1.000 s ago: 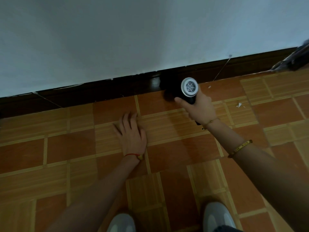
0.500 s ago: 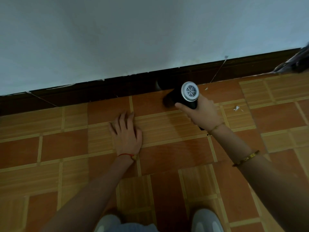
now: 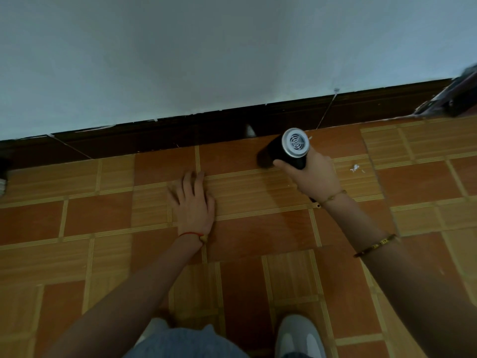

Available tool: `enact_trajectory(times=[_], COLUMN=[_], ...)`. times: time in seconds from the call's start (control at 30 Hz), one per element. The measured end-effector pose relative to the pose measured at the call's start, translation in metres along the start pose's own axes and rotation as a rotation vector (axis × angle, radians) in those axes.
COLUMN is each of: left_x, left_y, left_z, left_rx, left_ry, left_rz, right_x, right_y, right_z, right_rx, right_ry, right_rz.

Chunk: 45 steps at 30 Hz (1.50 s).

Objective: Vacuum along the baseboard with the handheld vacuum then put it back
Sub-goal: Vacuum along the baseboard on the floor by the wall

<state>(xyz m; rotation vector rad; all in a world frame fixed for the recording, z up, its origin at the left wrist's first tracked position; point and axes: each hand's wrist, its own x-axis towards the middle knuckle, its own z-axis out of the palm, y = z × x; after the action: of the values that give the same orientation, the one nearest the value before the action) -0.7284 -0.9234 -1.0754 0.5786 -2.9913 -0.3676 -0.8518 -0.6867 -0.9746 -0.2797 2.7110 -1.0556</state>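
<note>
Black, silver-capped vacuum (image 3: pixel 286 148); dark brown baseboard (image 3: pixel 154 136); orange-and-tan checked floor tiles (image 3: pixel 258 233); pale wall (image 3: pixel 206 47).

No readable text anywhere. Bracelet (image 3: pixel 375 245) on my right forearm, lower right of frame, carries small dark marks, maybe letters, too blurred to read. Vacuum (image 3: pixel 289 148) grille, upper centre-right: no brand visible.
</note>
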Motion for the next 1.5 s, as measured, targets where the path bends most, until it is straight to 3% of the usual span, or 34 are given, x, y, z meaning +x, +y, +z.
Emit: enact_trajectory(times=[0.1,0.27,0.43,0.6,0.77,0.93,1.07,1.2,1.4,1.5], left_x=[-0.006,-0.015,-0.021,-0.021,-0.015,-0.01,-0.012,-0.012,-0.013,-0.012], left_y=[0.012,0.032,0.048,0.054,0.059,0.063,0.064,0.063,0.064,0.064], left_z=[-0.001,0.0,-0.001,0.001,0.008,0.016,0.021,0.021,0.022,0.022], left_rx=[-0.033,-0.069,-0.073,-0.048,-0.056,-0.067,-0.06,-0.064,-0.058,-0.058], left_ry=[-0.014,-0.056,-0.1,-0.141,-0.122,-0.085,-0.043,-0.04,-0.024,-0.021], left_rz=[0.032,0.095,0.131,0.171,0.153,0.137,0.136,0.131,0.139,0.135], right_x=[-0.001,-0.012,-0.016,-0.022,-0.023,-0.03,-0.032,-0.033,-0.021,-0.018], right_y=[0.011,0.013,0.023,0.025,0.032,0.032,0.034,0.032,0.046,0.039], right_z=[-0.005,-0.013,-0.024,-0.032,-0.036,-0.04,-0.037,-0.037,-0.025,-0.015], right_rx=[0.002,-0.024,0.007,-0.043,-0.092,-0.059,-0.028,0.023,0.022,0.031], right_ry=[0.075,-0.098,0.042,-0.11,-0.019,-0.115,-0.008,-0.162,0.182,0.183], right_rz=[0.016,-0.018,0.065,0.034,0.054,0.067,0.094,0.095,0.175,0.114])
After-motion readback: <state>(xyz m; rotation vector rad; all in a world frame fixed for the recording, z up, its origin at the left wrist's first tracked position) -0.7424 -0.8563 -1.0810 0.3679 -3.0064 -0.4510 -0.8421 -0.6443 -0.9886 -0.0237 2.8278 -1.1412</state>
